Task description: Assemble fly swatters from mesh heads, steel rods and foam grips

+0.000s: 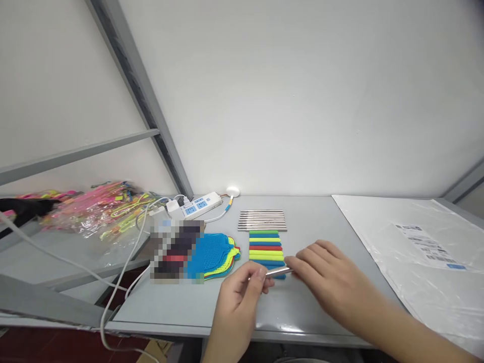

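While your left hand (239, 297) and, seemingly, right hand (328, 272) are pinching the tube (278, 272) near the tabletop's (170, 305) front edge, be steadying it.

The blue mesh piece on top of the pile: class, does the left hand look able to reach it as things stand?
Probably yes: the blue mesh piece lies close by with nothing seen between, though the left hand is holding a metal rod.

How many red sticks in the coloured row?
1 visible: the red stick, mid-row. More could be hidden at the near end, behind the left hand or metal tube.
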Motion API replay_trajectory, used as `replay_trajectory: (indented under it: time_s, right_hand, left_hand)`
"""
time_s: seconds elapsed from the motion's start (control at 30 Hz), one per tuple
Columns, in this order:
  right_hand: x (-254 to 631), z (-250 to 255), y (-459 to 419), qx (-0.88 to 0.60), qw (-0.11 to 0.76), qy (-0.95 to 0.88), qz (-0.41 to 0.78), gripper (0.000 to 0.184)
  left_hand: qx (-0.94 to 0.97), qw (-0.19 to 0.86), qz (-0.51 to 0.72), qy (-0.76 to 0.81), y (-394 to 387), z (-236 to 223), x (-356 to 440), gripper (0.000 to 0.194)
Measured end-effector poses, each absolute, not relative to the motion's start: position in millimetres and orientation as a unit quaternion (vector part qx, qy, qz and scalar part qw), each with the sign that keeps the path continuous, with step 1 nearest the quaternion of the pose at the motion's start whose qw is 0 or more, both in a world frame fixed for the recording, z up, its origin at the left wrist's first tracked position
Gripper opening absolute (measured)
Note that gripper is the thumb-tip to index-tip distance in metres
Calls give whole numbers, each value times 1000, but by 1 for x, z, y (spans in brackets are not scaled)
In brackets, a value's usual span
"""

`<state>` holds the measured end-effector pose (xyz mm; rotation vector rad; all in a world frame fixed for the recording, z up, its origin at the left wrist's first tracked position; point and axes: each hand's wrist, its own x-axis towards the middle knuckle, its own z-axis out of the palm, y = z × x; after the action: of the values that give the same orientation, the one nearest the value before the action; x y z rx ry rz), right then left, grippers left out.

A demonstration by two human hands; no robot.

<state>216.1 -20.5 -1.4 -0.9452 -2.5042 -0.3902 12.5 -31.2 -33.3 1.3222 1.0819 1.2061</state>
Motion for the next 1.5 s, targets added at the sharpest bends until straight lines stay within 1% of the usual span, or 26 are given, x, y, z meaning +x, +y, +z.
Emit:
replay_trajectory:
  time_s: [0.1, 0.17, 0.23, 0.27, 0.33, 0.43, 0.53, 0.6, 0.7, 0.8, 0.93, 1.07, 1.17, 1.27, 1.3, 1.37, 1.5]
  right_hand:
    - [229, -2, -5, -359, 223, -901, -97, 26]
    - [234, -2, 17, -405, 218, -886, -56, 24]
    - [234, -2, 49, -475, 198, -858, 4, 19]
    - [233, -2, 68, -503, 193, -842, 34, 17]
    - [228, -4, 110, -506, 197, -834, 101, 15]
    - [214, -15, 172, -496, 209, -833, 130, 14]
    - [198, -32, 216, -494, 198, -834, 149, 12]
    - [190, -42, 233, -489, 182, -838, 160, 10]
    - [183, -51, 243, -479, 153, -847, 174, 11]
    - [183, -54, 245, -472, 128, -853, 183, 14]
    - [189, -52, 244, -461, 105, -858, 199, 20]
    - [192, -50, 241, -455, 100, -862, 201, 29]
    - [191, -49, 237, -451, 101, -864, 199, 30]
    - [190, -49, 232, -447, 103, -866, 198, 29]
    - [190, -49, 231, -447, 104, -866, 197, 29]
    - [190, -49, 230, -446, 107, -867, 193, 30]
    - [191, -46, 226, -449, 116, -867, 182, 33]
  left_hand:
    - [529, 503, 526, 437, -26, -45, 15, 32]
    - [519, 502, 537, 436, -23, -53, 19, 35]
    - [544, 464, 528, 459, -19, -57, 20, 32]
    - [577, 426, 514, 472, -16, -58, 19, 28]
    - [665, 327, 467, 482, -10, -57, 16, 20]
    - [771, 191, 397, 459, 1, -61, 12, 13]
    - [798, 82, 406, 438, 7, -79, 16, 21]
    - [796, 31, 433, 422, 8, -94, 21, 21]
    - [798, 20, 420, 431, 8, -111, 28, 16]
    - [790, -14, 418, 448, 9, -119, 33, 4]
    - [765, -71, 448, 457, 13, -126, 39, 14]
    - [757, -70, 457, 462, 15, -129, 42, 14]
    - [768, -59, 438, 464, 13, -126, 38, 11]
    - [784, -28, 410, 466, 9, -123, 33, 4]
    - [788, -17, 403, 465, 8, -122, 31, 5]
    - [793, -3, 396, 463, 7, -122, 30, 12]
    - [794, -10, 416, 443, 9, -127, 29, 28]
